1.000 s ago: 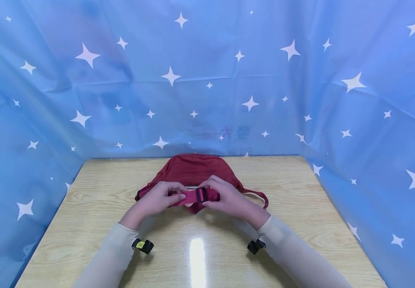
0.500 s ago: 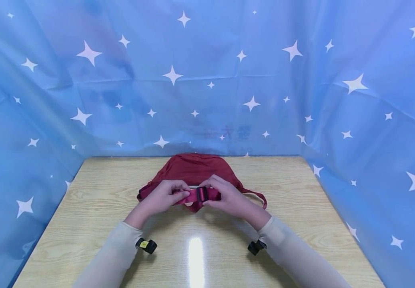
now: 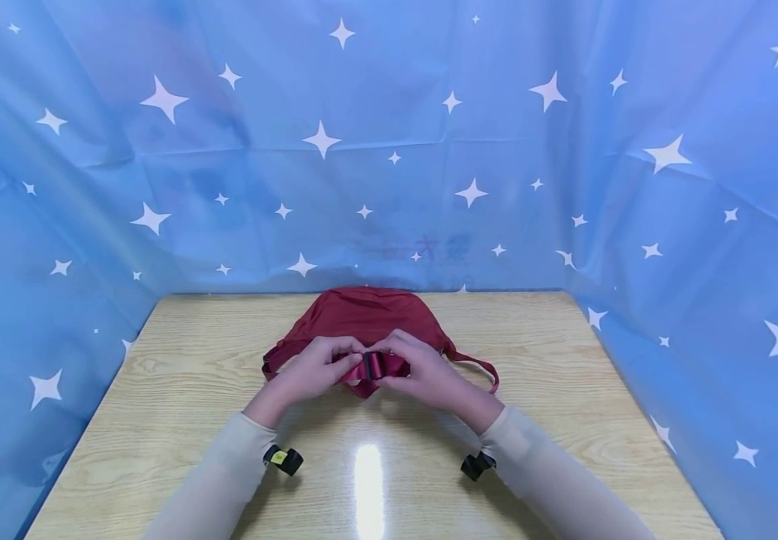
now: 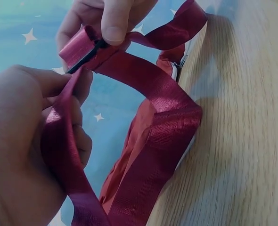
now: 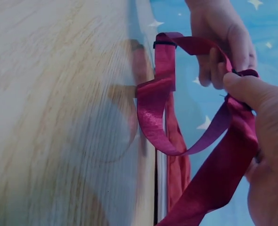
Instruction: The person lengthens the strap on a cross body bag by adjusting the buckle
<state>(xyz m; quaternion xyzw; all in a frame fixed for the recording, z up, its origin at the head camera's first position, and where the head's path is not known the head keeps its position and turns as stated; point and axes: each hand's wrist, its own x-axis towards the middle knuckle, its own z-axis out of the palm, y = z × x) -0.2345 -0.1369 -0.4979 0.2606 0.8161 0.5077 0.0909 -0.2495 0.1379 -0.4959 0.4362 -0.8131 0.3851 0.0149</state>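
Red strap (image 4: 59, 136) runs between left hand (image 3: 310, 371) and right hand (image 3: 432, 375), fingers (image 5: 252, 90) of each closed, pinching it.

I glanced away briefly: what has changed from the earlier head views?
The left hand moved rightward, closer to the black buckle, still pinching the red strap. Nothing was let go. The right hand still holds the buckle; the red bag lies where it was.
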